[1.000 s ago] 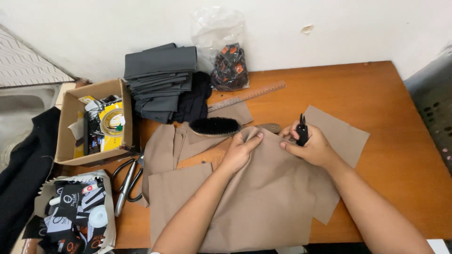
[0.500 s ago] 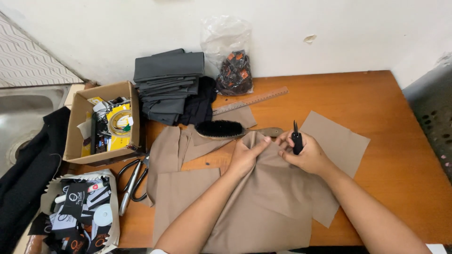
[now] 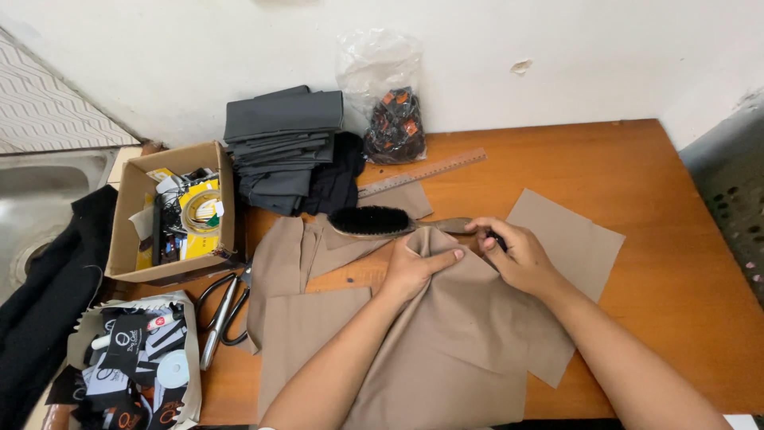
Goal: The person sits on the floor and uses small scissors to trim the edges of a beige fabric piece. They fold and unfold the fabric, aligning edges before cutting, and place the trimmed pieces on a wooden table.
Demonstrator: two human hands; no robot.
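Observation:
Tan fabric pieces (image 3: 446, 350) lie spread on the wooden table (image 3: 660, 271). My left hand (image 3: 418, 267) pinches a raised fold of the tan fabric near its top edge. My right hand (image 3: 517, 255) rests just to the right, fingers curled over a small black tool that is mostly hidden under them, its tip showing by the fingers. A black-bristled brush (image 3: 374, 221) with a wooden handle lies directly behind both hands. A loose tan square (image 3: 569, 239) sits to the right of my right hand.
A stack of folded dark grey cloth (image 3: 282, 143), a plastic bag of small dark items (image 3: 394, 119) and a ruler (image 3: 422, 173) stand at the back. A cardboard box (image 3: 131, 215), scissors (image 3: 223, 314) and a bag of labels (image 3: 131, 366) are at left, beside a sink (image 3: 32, 207).
My right hand has lowered the black tool from upright to flat under the fingers. My left hand has shifted a little toward the fold. The camera has tilted so the table sits lower.

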